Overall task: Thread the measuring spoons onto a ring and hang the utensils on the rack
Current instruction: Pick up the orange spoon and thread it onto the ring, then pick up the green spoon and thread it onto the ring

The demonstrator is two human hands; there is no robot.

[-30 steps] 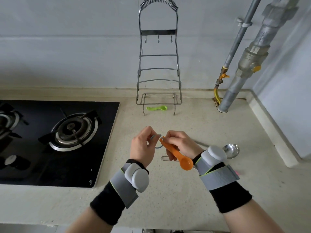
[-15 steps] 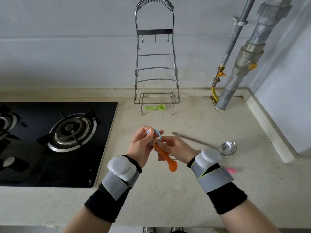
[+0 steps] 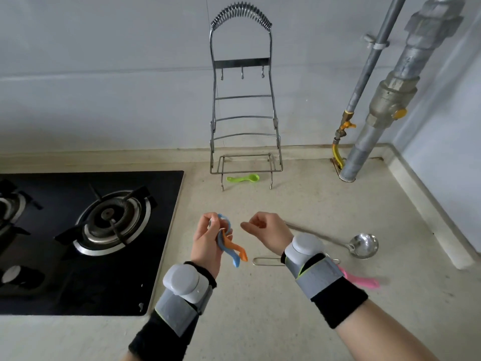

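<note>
My left hand (image 3: 208, 243) grips a blue ring (image 3: 226, 222) above the counter. An orange measuring spoon (image 3: 235, 250) and a blue measuring spoon (image 3: 231, 256) hang from the ring. My right hand (image 3: 268, 231) hovers just right of them with curled fingers and holds nothing. A green measuring spoon (image 3: 243, 178) lies under the wire rack (image 3: 243, 100) at the back wall. A pink measuring spoon (image 3: 360, 278) lies on the counter beside my right wrist. A steel ladle (image 3: 361, 244) and a wire-handled utensil (image 3: 268, 261) rest on the counter behind my right hand.
A black gas hob (image 3: 91, 230) with a burner fills the left side. Grey pipes (image 3: 377, 100) with a yellow valve rise in the back right corner. A raised counter lip (image 3: 426, 204) runs along the right.
My right hand has let go of the orange spoon and drawn away to the right. The orange spoon now hangs from the ring in my left hand.
</note>
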